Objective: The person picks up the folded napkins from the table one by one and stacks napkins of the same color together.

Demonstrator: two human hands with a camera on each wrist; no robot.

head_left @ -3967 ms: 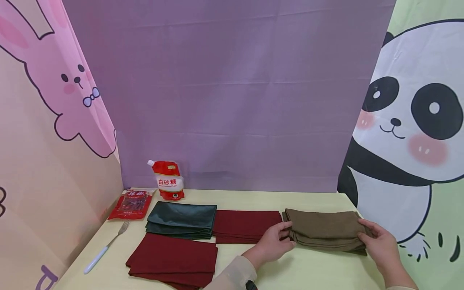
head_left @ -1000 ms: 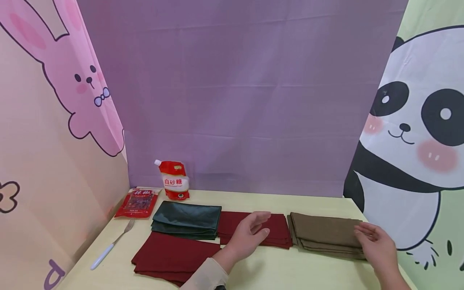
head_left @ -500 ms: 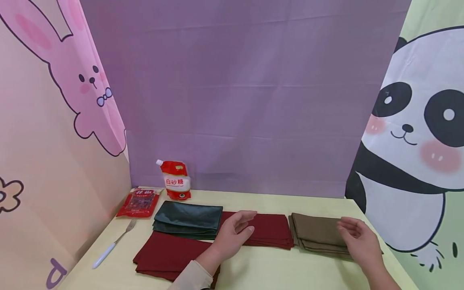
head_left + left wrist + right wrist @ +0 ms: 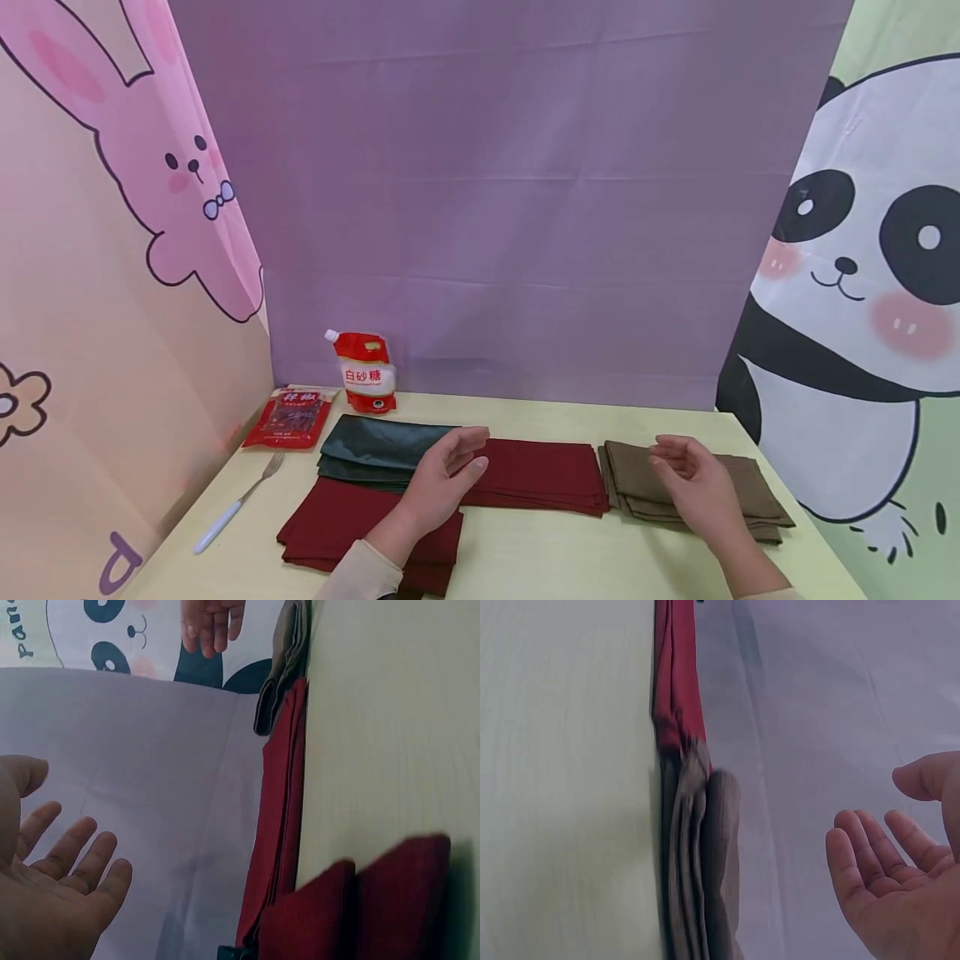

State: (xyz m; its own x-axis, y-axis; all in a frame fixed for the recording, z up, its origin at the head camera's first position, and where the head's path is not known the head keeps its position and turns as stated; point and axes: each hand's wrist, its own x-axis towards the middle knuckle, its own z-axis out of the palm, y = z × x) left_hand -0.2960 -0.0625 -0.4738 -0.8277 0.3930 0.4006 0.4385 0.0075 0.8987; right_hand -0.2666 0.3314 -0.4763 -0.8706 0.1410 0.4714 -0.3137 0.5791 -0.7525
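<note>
My left hand (image 4: 437,483) hovers over the inner edges of the dark green folded cloth (image 4: 375,442) and the front dark red folded cloth (image 4: 337,521), fingers relaxed, holding nothing. In the left wrist view its loosely bent fingers (image 4: 82,859) are apart from any cloth. My right hand (image 4: 697,483) hangs above the brown folded cloth (image 4: 750,492), partly hiding it. The right wrist view shows that hand's palm with nothing in it, beside the layered brown cloth. Between the hands, a second dark red folded cloth (image 4: 543,475) lies against the brown one.
On the left lie a fork (image 4: 240,504) with a pale handle and a red packet (image 4: 291,418). A red and white spouted pouch (image 4: 365,372) stands at the table's back edge. A purple backdrop (image 4: 510,208) rises behind the pale table (image 4: 555,558).
Four seconds ago both hands held the brown cloth's ends; they have since let go. My left hand has moved left past the rear red cloth, and my right hand has drifted left over the brown one.
</note>
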